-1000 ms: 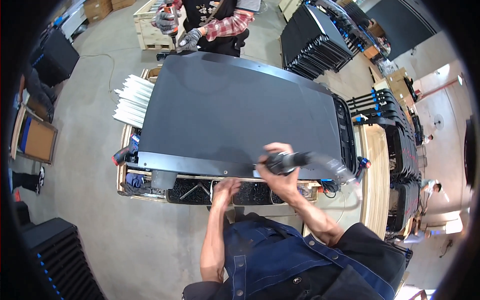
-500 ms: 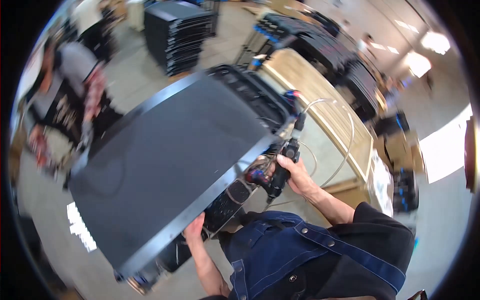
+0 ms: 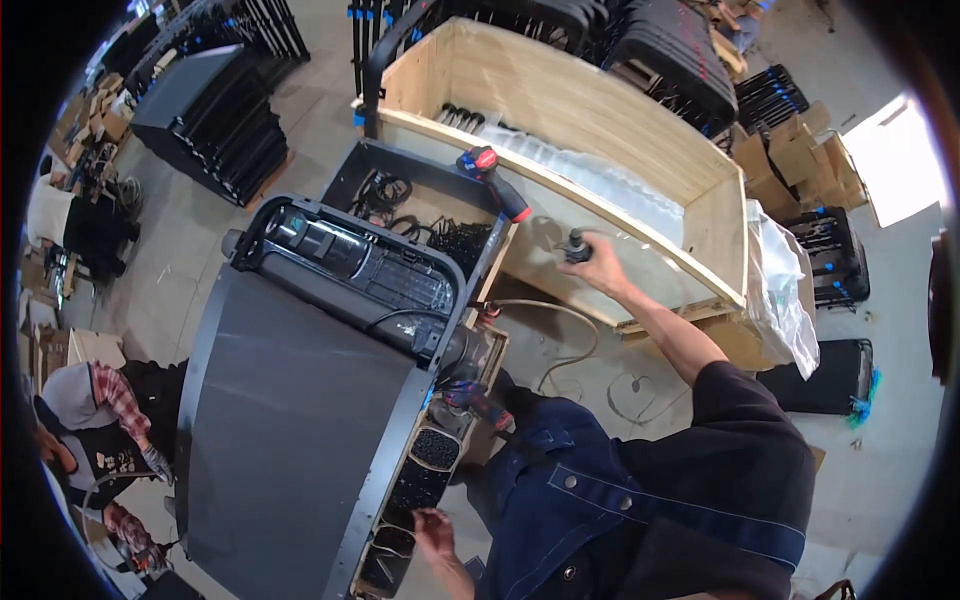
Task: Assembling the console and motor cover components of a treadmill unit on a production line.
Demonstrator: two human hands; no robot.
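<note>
Panel: large flat dark grey rectangular panel with a black metal frame [image 3: 290, 440] lies face-up on a work stand at the left, its near-right edge just beside the person, so both arms can reach it.
Crate: long open pale wooden crate [image 3: 600, 110] stands far right, lined with clear plastic sheet, apparently as a holding bin within arm's reach.
Cart tray: black open tray with coiled black cables [image 3: 420, 215] sits between the panel's far end and the crate, keeping cables close to the panel.
Trays under panel edge: row of small black compartments [image 3: 420, 480] runs along the panel's near-right edge, near the left hand, likely for small parts.
Red-and-black power driver: red-and-black handheld power driver [image 3: 492, 180] rests on the crate's near rim, parked where it can be grabbed.
Right hand: right hand [image 3: 592, 262] is stretched far out to the crate's near wall, fingers closed around a small dark knob-like object [image 3: 574, 244]; what it is cannot be told.
Left hand: left hand [image 3: 432, 528] hangs low beside the small compartments, fingers loosely curled, holding nothing visible.
Other people: a person in a plaid sleeve [image 3: 110, 395] crouches at the far-left side of the panel.
</note>
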